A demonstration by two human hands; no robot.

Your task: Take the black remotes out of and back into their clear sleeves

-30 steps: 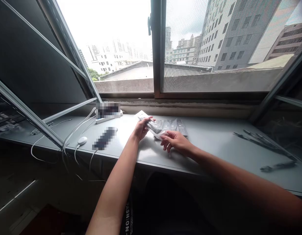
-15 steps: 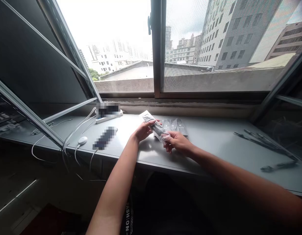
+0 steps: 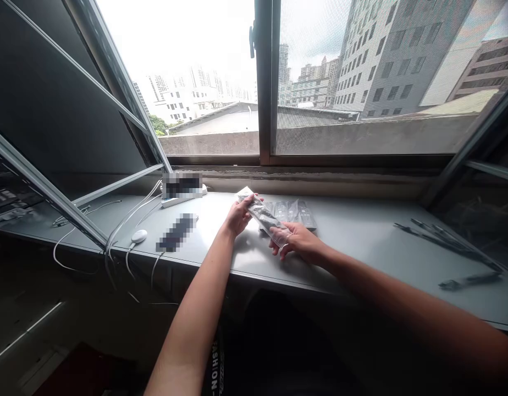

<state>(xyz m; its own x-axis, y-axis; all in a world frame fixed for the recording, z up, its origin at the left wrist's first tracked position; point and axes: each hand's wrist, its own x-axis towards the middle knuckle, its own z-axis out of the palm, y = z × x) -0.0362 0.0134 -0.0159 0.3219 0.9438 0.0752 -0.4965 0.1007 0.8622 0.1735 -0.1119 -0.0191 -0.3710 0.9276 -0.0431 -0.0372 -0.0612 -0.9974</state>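
A slim, long packet in clear, crinkled plastic point(image 3: 263, 212), apparently a bagged remote control, is tilted between my two hands above the table. My left hand point(image 3: 238, 213) is closed around its upper left end, thumb on top. At the lower right end, my right hand point(image 3: 297, 239) pinches the plastic, with some fingers curled underneath. Just behind my right hand, several similar grey remote controls in clear bags point(image 3: 295, 212) lie side by side on the table, partly hidden by the held packet and my hand.
The grey table point(image 3: 361, 247) runs below a window. At left are a white power strip point(image 3: 183, 198), a blurred-out phone-like thing point(image 3: 176, 233), a white round device point(image 3: 139, 236) and white cables. Dark cables point(image 3: 447, 247) lie at right. Metal frame bars point(image 3: 43, 187) slant on the left.
My left hand has slid up toward the packet's upper end, baring more of its middle. My right hand has shifted slightly on the lower end. The bagged items on the table have not moved.
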